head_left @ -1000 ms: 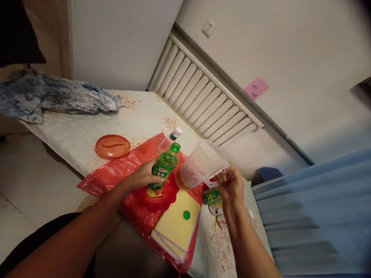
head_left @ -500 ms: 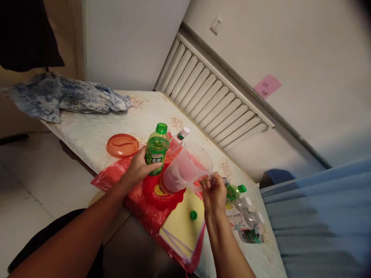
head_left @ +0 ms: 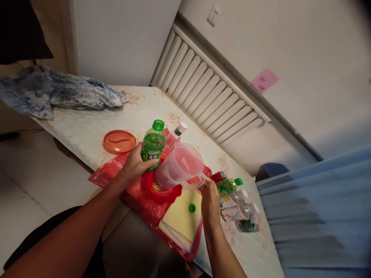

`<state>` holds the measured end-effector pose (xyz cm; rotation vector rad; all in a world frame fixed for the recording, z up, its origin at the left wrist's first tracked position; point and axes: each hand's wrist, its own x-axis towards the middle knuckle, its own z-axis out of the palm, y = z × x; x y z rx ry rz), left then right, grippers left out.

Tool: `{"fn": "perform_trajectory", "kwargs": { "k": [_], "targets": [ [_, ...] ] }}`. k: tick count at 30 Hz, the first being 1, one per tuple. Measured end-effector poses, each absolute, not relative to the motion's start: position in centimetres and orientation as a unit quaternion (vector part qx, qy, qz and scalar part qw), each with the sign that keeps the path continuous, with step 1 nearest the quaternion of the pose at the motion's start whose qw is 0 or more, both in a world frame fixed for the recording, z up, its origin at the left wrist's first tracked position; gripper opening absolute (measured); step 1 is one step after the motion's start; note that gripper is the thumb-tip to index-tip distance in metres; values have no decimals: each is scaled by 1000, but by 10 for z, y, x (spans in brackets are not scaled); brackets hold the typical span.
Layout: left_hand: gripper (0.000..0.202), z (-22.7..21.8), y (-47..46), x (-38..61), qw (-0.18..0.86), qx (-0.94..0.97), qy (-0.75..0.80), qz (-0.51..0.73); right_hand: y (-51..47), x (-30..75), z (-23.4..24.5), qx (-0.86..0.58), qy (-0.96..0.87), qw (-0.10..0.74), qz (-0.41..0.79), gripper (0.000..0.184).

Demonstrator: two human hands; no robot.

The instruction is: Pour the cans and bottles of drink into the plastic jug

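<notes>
My left hand (head_left: 133,164) is wrapped round a green capped drink bottle (head_left: 153,144), held upright above a red plastic bag (head_left: 116,175). My right hand (head_left: 209,196) grips the handle of a clear plastic jug (head_left: 179,166), which tilts slightly toward the bottle and almost touches it. A second bottle with a white cap (head_left: 176,133) lies just behind the two. A loose green cap (head_left: 191,208) rests on a stack of yellow sheets (head_left: 179,224) below the jug.
An orange lid (head_left: 119,141) lies on the table (head_left: 95,127) left of the bottle. Several bottles and cans (head_left: 236,204) lie to the right of my right hand. A blue patterned cloth (head_left: 58,92) covers the far left end. A radiator (head_left: 211,96) runs along the wall.
My left hand lifted the green bottle up and to the left. My right hand swung the jug down and left, close to the bottle. The view shifted, showing bottles and cans at the right.
</notes>
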<state>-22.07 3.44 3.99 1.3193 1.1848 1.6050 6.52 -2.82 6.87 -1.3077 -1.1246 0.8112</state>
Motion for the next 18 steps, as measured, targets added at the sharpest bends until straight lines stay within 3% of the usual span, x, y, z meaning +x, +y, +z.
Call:
{"fn": "perform_trajectory", "kwargs": {
  "k": [4, 9, 18],
  "targets": [
    [63, 39, 35, -221, 364, 517, 466, 619, -50, 103, 39, -689, -522, 447, 231, 47],
    [65, 39, 28, -219, 374, 506, 469, 620, -77, 119, 3, -722, -598, 312, 151, 49],
    [63, 46, -27, -209, 352, 519, 505, 592, -78, 114, -3, -698, -625, 325, 126, 18]
  ]
}}
